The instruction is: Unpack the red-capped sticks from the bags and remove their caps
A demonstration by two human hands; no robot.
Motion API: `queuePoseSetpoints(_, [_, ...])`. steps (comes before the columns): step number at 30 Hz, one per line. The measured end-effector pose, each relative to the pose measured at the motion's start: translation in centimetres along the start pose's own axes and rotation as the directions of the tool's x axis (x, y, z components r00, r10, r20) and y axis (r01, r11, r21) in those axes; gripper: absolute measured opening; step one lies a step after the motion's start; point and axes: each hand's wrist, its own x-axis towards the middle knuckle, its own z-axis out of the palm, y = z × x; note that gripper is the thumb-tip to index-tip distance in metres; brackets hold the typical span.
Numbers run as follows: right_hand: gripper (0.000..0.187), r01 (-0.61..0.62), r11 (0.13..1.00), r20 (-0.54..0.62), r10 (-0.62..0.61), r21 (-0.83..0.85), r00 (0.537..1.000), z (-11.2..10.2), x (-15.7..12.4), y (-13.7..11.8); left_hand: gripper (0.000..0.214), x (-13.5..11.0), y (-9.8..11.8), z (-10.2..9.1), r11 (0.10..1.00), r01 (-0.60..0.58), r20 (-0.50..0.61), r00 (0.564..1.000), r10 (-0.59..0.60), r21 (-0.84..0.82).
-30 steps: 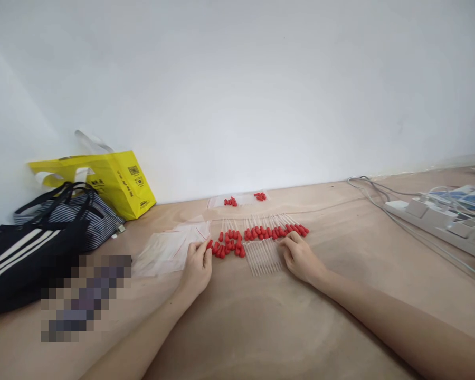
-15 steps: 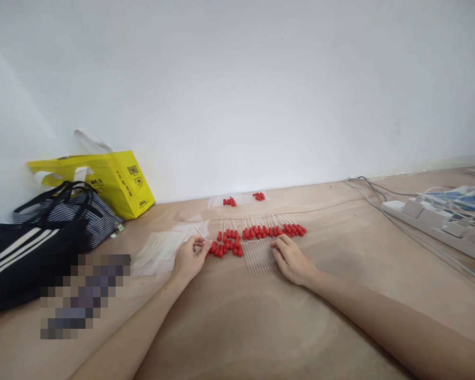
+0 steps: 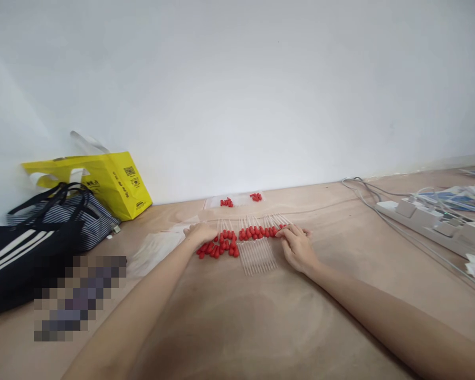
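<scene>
A row of clear droppers with red rubber bulbs (image 3: 261,231) lies side by side on the wooden table (image 3: 241,327). A looser heap of the same droppers (image 3: 217,248) lies just to its left. My left hand (image 3: 200,232) rests low at the far left edge of the heap, its fingers stretched toward the tubes and holding nothing that I can see. My right hand (image 3: 296,245) lies flat at the right end of the row, fingertips on the red bulbs. Clear plastic bags (image 3: 154,250) lie left of my left hand.
A small clear bag with several red bulbs (image 3: 239,200) lies by the wall. A yellow bag (image 3: 111,182) and a black striped bag (image 3: 31,253) stand at the left. A white power strip (image 3: 431,224) with cables (image 3: 364,192) is on the right.
My left hand has left the near side of the heap, where it was pinched, and moved forward to its far left edge. My right hand has slid up onto the bulbs.
</scene>
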Motion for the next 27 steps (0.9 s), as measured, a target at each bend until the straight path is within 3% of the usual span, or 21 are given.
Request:
queuePoseSetpoints(3, [0.023,-0.015,1.000,-0.018,0.014,-0.006,1.000,-0.1,0.1,0.2,0.024,0.0,0.6,-0.2,0.995,0.067,0.081,0.994,-0.073,0.075])
queuePoseSetpoints(6, [0.022,0.005,1.000,-0.027,-0.005,0.000,1.000,-0.1,0.2,0.1,0.020,-0.8,0.8,-1.8,0.995,0.039,0.073,0.996,-0.046,0.091])
queuePoseSetpoints(10, [0.018,0.067,0.998,-0.077,-0.067,0.003,0.995,-0.2,0.1,-0.5,0.024,-4.3,0.7,-4.4,0.986,-0.160,0.002,0.987,0.160,0.053])
queuePoseSetpoints(13, [0.020,0.130,0.991,-0.141,-0.132,-0.016,0.981,-0.4,-0.2,-1.5,0.020,-8.0,0.2,-4.0,0.936,-0.351,-0.055,0.934,0.353,0.031])
queuePoseSetpoints(16, [0.032,0.244,0.967,-0.189,-0.255,-0.080,0.948,-0.8,-0.8,-3.1,0.021,-10.4,-0.5,-1.6,0.742,-0.636,-0.185,0.719,0.669,0.211])
queuePoseSetpoints(19, [0.037,0.392,0.907,-0.171,-0.415,-0.153,0.894,-0.9,-1.3,-4.5,0.023,-11.3,-1.1,0.8,0.544,-0.722,-0.266,0.475,0.839,0.426])
queuePoseSetpoints(21, [0.034,0.468,0.867,-0.129,-0.491,-0.173,0.862,-0.8,-1.5,-5.1,0.021,-11.5,-1.2,1.7,0.451,-0.732,-0.289,0.348,0.892,0.511])
queuePoseSetpoints(24, [0.026,0.523,0.837,-0.103,-0.541,-0.160,0.835,-0.2,-1.4,-5.3,0.017,-11.8,-0.7,2.2,0.396,-0.718,-0.337,0.235,0.912,0.572])
queuePoseSetpoints(27, [0.021,0.561,0.816,-0.127,-0.576,-0.138,0.807,0.6,-1.3,-5.1,0.016,-12.1,-0.3,2.7,0.403,-0.754,-0.391,0.210,0.896,0.519])
